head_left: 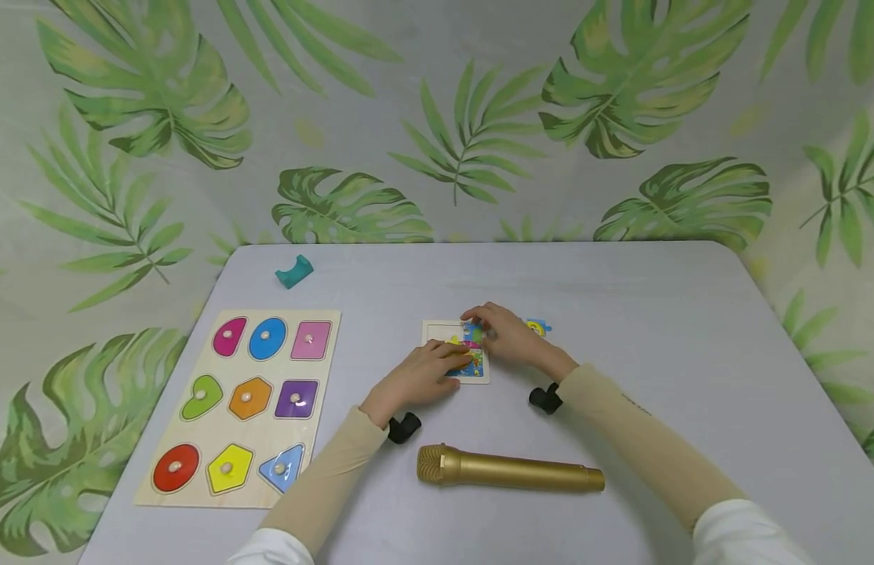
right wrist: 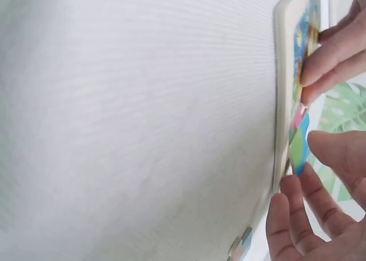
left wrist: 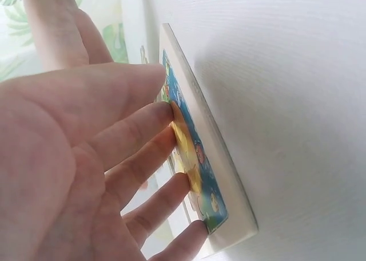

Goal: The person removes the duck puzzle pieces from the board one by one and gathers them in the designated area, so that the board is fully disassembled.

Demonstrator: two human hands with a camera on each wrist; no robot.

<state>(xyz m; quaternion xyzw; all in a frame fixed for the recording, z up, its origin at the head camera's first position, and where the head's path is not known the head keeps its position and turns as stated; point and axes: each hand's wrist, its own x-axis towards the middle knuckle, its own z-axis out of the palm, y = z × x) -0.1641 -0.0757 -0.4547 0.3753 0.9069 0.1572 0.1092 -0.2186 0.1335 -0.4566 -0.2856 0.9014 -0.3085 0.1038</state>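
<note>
Head view: the largest thing is the leaf-print cloth (head_left: 472, 43) hanging behind the tabletop (head_left: 670, 337). Along the left side lies the wooden shape board (head_left: 267, 431), its nine knobbed pieces each seated. Nearer the middle, on the near side of both hands, a gold microphone (head_left: 511, 468) lies crosswise, its mesh head to the left. The left hand (head_left: 423, 373) spreads over the near part of a small puzzle tray (head_left: 442, 330), fingers extended, fingertips resting on the printed picture. The right hand (head_left: 511, 333) is narrowed at the tray's far right corner, thumb and fingers closed about a blue-green puzzle piece (right wrist: 298, 149), which seems tilted in its place. The tray lies at the middle of the tabletop, with bare wood showing at its far left. Smaller, a teal block (head_left: 296, 272) sits near the far left corner of the tabletop. Smallest is a loose piece (head_left: 538, 326) just right of the tray, partly hidden by the right hand. The step in hand looks like fitting the held piece; the next move probably calls for lining up its edges and pressing it flat while the left hand steadies the tray
</note>
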